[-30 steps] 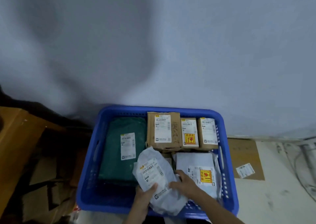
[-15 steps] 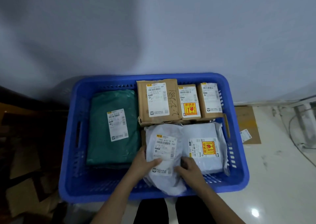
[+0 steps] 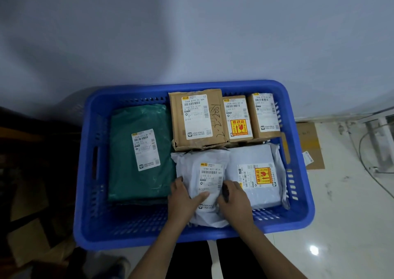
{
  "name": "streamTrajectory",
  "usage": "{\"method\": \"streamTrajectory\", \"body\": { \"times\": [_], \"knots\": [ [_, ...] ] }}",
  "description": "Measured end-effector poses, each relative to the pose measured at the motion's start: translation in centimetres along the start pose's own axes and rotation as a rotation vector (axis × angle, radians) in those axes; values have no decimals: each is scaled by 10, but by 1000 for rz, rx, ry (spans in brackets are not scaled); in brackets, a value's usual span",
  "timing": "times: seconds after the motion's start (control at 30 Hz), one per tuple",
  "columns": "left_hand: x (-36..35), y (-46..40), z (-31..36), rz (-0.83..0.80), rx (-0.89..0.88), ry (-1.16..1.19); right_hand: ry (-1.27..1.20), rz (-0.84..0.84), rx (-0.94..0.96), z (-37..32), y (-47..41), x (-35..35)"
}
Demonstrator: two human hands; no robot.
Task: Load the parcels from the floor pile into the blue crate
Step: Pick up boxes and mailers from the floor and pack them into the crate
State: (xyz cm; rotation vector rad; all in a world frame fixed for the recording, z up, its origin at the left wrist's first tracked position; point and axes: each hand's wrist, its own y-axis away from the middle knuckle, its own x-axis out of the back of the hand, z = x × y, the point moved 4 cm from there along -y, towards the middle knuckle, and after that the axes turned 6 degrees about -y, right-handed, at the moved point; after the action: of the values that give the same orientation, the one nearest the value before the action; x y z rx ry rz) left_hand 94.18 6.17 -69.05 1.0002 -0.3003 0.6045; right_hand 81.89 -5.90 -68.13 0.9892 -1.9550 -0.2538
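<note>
Pale grey wall fills the top of the view, and under it a big blue plastic crate with holes in its sides (image 3: 89,193) sits on a shiny white floor (image 3: 351,225). One second ago the small white plastic mailer bag with a paper label (image 3: 207,178) was tipped up in the air over the near edge of the crate. Now it lies down flat inside, in the near middle, just beside the wide white plastic mailer bag with a yellow sticker (image 3: 255,178) and touching the big brown cardboard box (image 3: 198,119) behind it. The left hand (image 3: 183,200) lies on the bag's left side with its fingers spread a little and its thumb pressed on the label. The right hand (image 3: 233,197) presses on the bag's right edge with curled fingers; I cannot tell if they pinch the bag or only push it. So this parcel looks as good as loaded, and the hands can likely let go and reach for another one. I count six parcels in the crate: one flat green plastic bag (image 3: 138,151) on the left, two white bags, and three brown boxes along the far side, the big one, the small brown box with an orange sticker (image 3: 237,116) and the small brown box with a plain white label (image 3: 264,114). The floor pile is not clear to see here.
</note>
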Motion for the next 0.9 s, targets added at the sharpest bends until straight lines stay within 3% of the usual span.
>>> {"method": "streamTrajectory", "body": {
  "times": [0.3,0.5,0.7,0.9],
  "knots": [
    [27,7,-15,-63,-2,119,-144,-16,-91,13,5,12],
    [79,25,11,189,-40,52,-146,-78,-99,3,11,49],
    [138,71,113,422,-211,18,-193,-29,2,-34,32,164],
    [133,150,256,303,-404,-36,-246,88,80,-51,80,317]
  ]
}}
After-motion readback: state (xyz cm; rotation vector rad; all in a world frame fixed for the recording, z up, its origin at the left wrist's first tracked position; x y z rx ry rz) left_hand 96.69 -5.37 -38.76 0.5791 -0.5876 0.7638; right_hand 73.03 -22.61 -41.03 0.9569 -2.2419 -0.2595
